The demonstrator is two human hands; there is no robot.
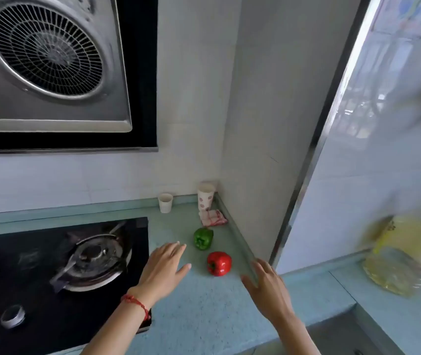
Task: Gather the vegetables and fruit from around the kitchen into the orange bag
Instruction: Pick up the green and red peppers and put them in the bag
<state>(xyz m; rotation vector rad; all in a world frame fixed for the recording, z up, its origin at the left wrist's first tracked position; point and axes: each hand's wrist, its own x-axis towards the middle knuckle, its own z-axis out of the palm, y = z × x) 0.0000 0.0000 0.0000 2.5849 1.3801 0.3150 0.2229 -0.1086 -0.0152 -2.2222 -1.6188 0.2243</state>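
A green bell pepper and a red bell pepper sit on the light blue counter near the corner of the tiled walls. My left hand hovers with straight fingers just left of both peppers, its fingertips close to the green one. To the right of the red pepper my right hand is held out, fingers relaxed, holding nothing. Neither hand touches a pepper. No orange bag is in view.
A black gas hob fills the counter's left side under a steel extractor hood. Two paper cups and a folded cloth stand in the corner. A blurred yellowish bottle sits at the right.
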